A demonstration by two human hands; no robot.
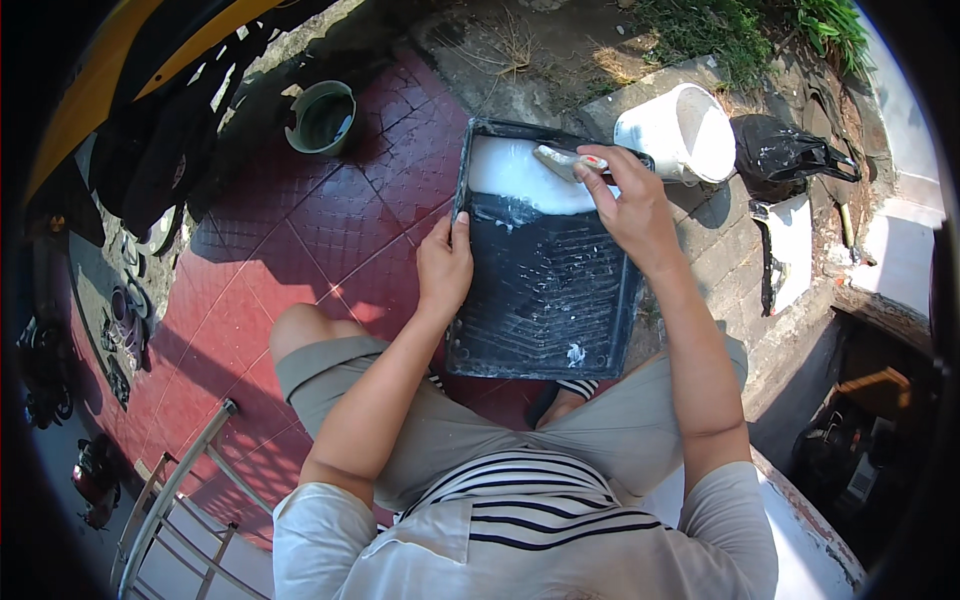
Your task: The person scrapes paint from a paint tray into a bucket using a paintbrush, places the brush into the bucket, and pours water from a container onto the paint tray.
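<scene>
A black paint tray [545,300] lies on the red tiled floor in front of my knees, with white paint [510,175] pooled at its far end. My left hand [443,265] grips the tray's left rim. My right hand [630,205] holds a paintbrush [565,160] whose bristles rest in the white paint at the tray's far end. I am crouching, knees apart, above the tray.
A white bucket [680,130] stands just beyond the tray on the right, beside a black plastic bag [785,150]. A green pot [322,118] sits on the tiles at the far left. A metal frame [175,490] lies lower left. Grass and concrete lie beyond.
</scene>
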